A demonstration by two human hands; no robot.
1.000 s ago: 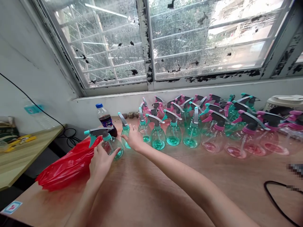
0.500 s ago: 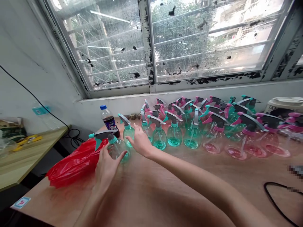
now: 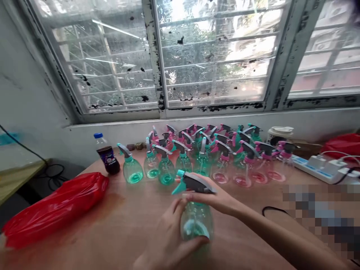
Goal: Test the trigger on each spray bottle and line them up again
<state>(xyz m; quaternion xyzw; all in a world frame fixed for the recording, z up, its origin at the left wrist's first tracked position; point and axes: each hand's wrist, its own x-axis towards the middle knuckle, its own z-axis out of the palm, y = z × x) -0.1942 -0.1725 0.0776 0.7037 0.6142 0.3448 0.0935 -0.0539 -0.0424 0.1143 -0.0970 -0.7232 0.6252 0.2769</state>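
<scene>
Left hand [image 3: 171,232]: curled partway closed around the lower body of a green spray bottle [image 3: 197,217], thumb across the near side. Right hand [image 3: 215,197]: closed about the neck of the same bottle, just under its trigger head [image 3: 194,182], thumb in front, other fingers largely hidden. Bottle: clear green, near upright, nozzle toward the left, in front of the grouped bottles; whether its base touches the table [image 3: 112,240] cannot be told.

Beyond the hands: green bottles [image 3: 133,171] standing in a front row, the leftmost slightly apart. To their right, pink-collared bottles [image 3: 221,172]; behind, more of both colours, closely packed and overlapping.

Left side: drink bottle [image 3: 109,159], dark contents, blue cap, upright beside the leftmost green one; red plastic bag [image 3: 56,210], lying crumpled, nearer the table's left edge.

Right side: white-lidded cup [image 3: 281,133]; white power strip [image 3: 312,168] with plugs; black cable [image 3: 275,208], looped; one pixelated patch, contents unreadable.

Rear: window [image 3: 213,67], frame paint flaking.
</scene>
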